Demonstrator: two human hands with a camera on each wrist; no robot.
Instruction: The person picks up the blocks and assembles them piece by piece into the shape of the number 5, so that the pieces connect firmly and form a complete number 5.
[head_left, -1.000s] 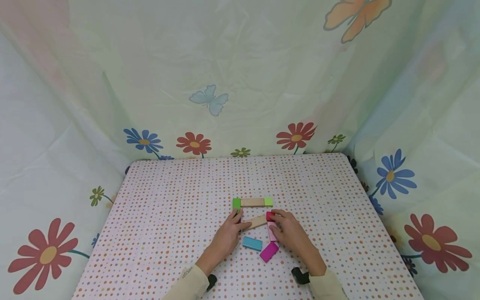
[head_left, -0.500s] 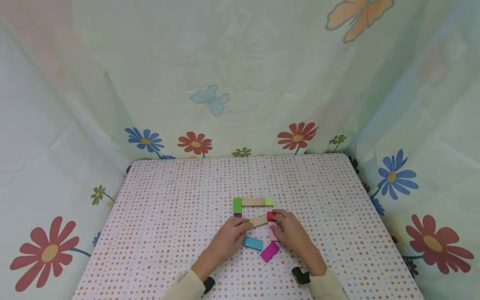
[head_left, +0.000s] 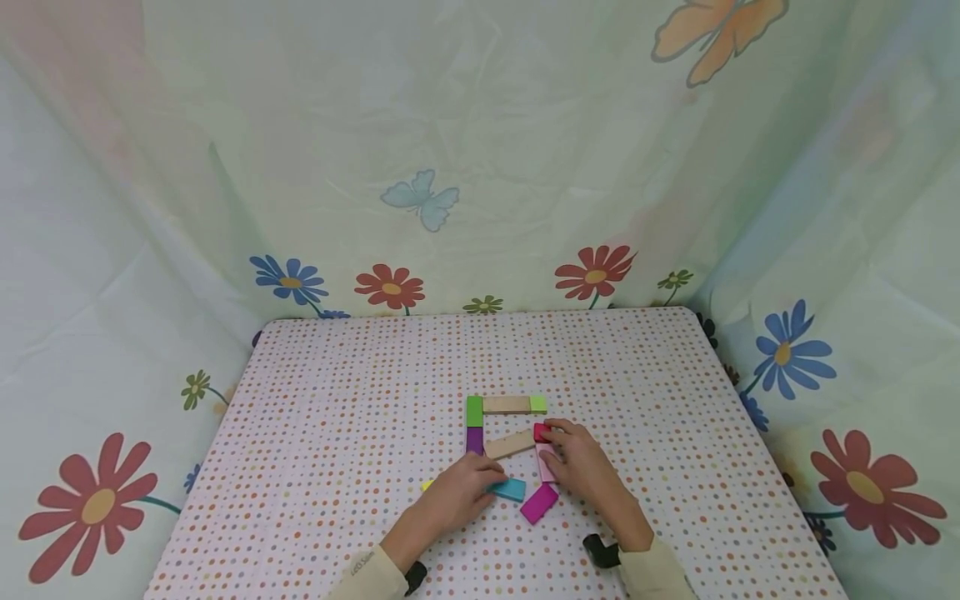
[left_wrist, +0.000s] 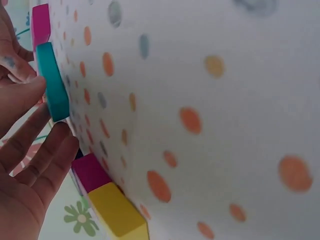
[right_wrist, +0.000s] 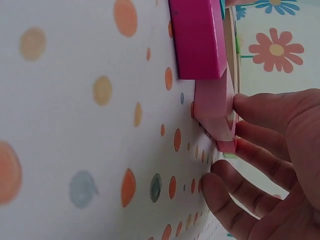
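Note:
In the head view my left hand (head_left: 459,492) is over the left end of a teal block (head_left: 512,489). The left wrist view shows its thumb and index finger at that teal block's (left_wrist: 54,82) end, the other fingers stretched past it. My right hand (head_left: 581,462) rests its fingertips on a pale pink block (head_left: 546,465) and a small red block (head_left: 540,432). In the right wrist view the thumb touches the top edge of the pale pink block (right_wrist: 216,102). Close by lie a magenta block (head_left: 539,503) and a slanted plain wooden block (head_left: 510,444).
Farther back, a green block (head_left: 475,411), a plain wooden block (head_left: 506,405) and a light green block (head_left: 538,405) form a row. A purple block (head_left: 475,440) continues down from the green one. A yellow block (left_wrist: 119,210) is partly hidden by the left hand in the head view.
My left hand has left the green and purple blocks, moving past the slanted wooden block toward me to the teal block. The purple and yellow blocks now show. The right hand stays put.

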